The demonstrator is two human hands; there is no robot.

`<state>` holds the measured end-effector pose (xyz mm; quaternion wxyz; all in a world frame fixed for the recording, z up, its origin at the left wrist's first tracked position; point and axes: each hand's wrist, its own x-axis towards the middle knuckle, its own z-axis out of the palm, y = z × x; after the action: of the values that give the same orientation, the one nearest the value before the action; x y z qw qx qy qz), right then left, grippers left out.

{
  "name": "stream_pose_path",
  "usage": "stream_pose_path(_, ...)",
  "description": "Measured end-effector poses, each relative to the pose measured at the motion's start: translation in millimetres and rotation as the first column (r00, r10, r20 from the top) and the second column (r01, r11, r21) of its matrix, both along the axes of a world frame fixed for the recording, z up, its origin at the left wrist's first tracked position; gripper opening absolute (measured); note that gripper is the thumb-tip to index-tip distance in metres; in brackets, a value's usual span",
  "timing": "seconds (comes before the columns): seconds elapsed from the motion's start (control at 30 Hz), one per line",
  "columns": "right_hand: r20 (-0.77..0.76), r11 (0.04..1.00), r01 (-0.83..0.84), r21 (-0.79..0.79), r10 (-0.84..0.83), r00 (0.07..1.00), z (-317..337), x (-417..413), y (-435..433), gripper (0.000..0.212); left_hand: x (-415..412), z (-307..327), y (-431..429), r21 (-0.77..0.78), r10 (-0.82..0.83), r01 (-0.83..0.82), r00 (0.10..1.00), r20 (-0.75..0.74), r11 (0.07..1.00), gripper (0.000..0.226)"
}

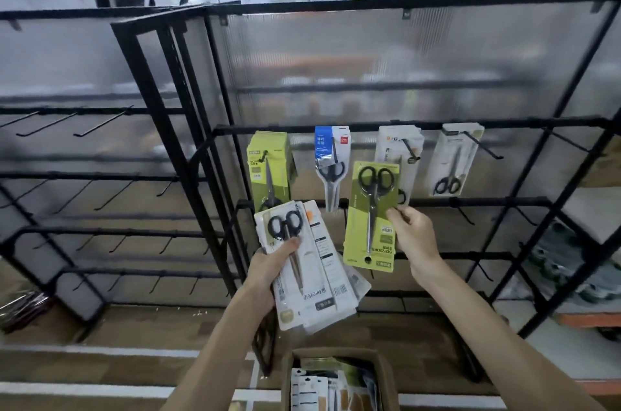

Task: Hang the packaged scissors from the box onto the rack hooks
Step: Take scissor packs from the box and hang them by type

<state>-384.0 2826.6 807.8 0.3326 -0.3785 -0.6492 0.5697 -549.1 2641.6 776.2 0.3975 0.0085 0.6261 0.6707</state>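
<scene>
Right hand (415,236) pinches the right edge of a green scissors pack (371,215), thumb on the front and fingers behind. The pack is upside down: its long axis runs roughly vertical, the black handles are at the top, the blade tips point down, and the hang hole sits at the bottom edge. Left hand (272,268) grips a stack of white scissors packs (309,276), thumb pressed across the top one. That stack's handles are at the far end and it leans slightly left.

Just beyond the held packs stands a black wire rack (396,124). Four sets already hang in one row: a green set (268,168) at left, a blue-and-white pack (331,158), a white set (395,148) partly behind the held pack, and a pale pack (453,158) at right. Bare hooks (462,214) stick out of the bars below and to the right.

Near the bottom edge, an open cardboard box (289,373) holds more packaged scissors, white and green ones.
</scene>
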Motion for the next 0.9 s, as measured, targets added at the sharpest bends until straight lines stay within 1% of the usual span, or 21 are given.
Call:
stream_pose_path(0.13,0.015,0.998,-0.057,0.016,0.057,0.998,-2.7,-30.3,1.4,0.020,-17.1,-8.3,-0.7,-0.014,0.034,-0.034,0.999,-0.029,0.999,0.040)
stream_pose_path(0.27,0.064,0.977,-0.184,0.107,0.178,0.982,-4.4,-52.3,-1.0,0.017,-38.0,-10.9,-7.8,-0.032,0.054,-0.056,0.996,-0.074,0.998,0.045)
stream_pose_path(0.33,0.102,0.963,-0.230,0.142,0.217,0.971,-7.4,-59.1,-2.2,0.015,-47.4,-10.1,-8.1,-0.014,0.057,-0.058,0.994,-0.097,0.998,0.047)
stream_pose_path(0.43,0.171,0.932,-0.341,0.123,0.319,0.932,-8.4,-68.3,-7.7,0.015,-56.1,-6.5,-7.6,0.028,0.047,-0.045,0.997,-0.065,0.999,0.041)
stream_pose_path(0.5,0.231,0.895,-0.422,0.146,0.383,0.894,-5.0,-74.0,-12.7,0.015,-60.2,-5.0,-8.1,0.058,0.027,-0.024,0.998,-0.059,0.998,0.037)
stream_pose_path(0.57,0.265,0.874,-0.439,0.207,0.381,0.886,3.0,-78.7,-17.0,0.016,-65.7,-3.7,-12.3,0.075,0.017,-0.011,0.997,-0.076,0.997,0.035)
stream_pose_path(0.63,0.362,0.846,-0.415,0.334,0.291,0.885,11.2,-82.6,-19.9,0.020,-75.4,-3.3,-21.5,0.074,0.003,0.005,0.995,-0.100,0.997,0.035)
stream_pose_path(0.7,0.504,0.762,-0.411,0.500,0.131,0.854,22.3,-82.8,-28.0,0.023,-87.2,-3.9,-34.3,0.060,-0.020,0.027,0.994,-0.109,0.998,0.039)
stream_pose_path(0.77,0.552,0.651,-0.392,0.650,-0.051,0.832,40.9,-79.8,-42.6,0.027,-97.4,-4.5,-47.3,0.036,-0.055,0.058,0.994,-0.097,0.998,0.050)
stream_pose_path(0.8,0.566,0.583,-0.408,0.703,-0.112,0.816,52.3,-79.1,-52.1,0.029,-101.8,-4.4,-52.3,0.036,-0.070,0.073,0.993,-0.091,0.997,0.057)
stream_pose_path(0.83,0.626,0.511,-0.484,0.710,-0.145,0.766,65.1,-80.1,-62.3,0.030,-106.3,-5.5,-56.5,0.039,-0.083,0.087,0.993,-0.089,0.995,0.063)
stream_pose_path(0.87,0.714,0.445,-0.597,0.668,-0.157,0.682,76.9,-83.6,-73.7,0.027,-109.4,-5.8,-59.3,0.043,-0.096,0.100,0.991,-0.093,0.994,0.065)
stream_pose_path(0.9,0.799,0.387,-0.709,0.589,-0.149,0.582,85.2,-90.8,-85.2,0.024,-111.3,-5.9,-61.5,0.047,-0.118,0.123,0.988,-0.100,0.991,0.065)
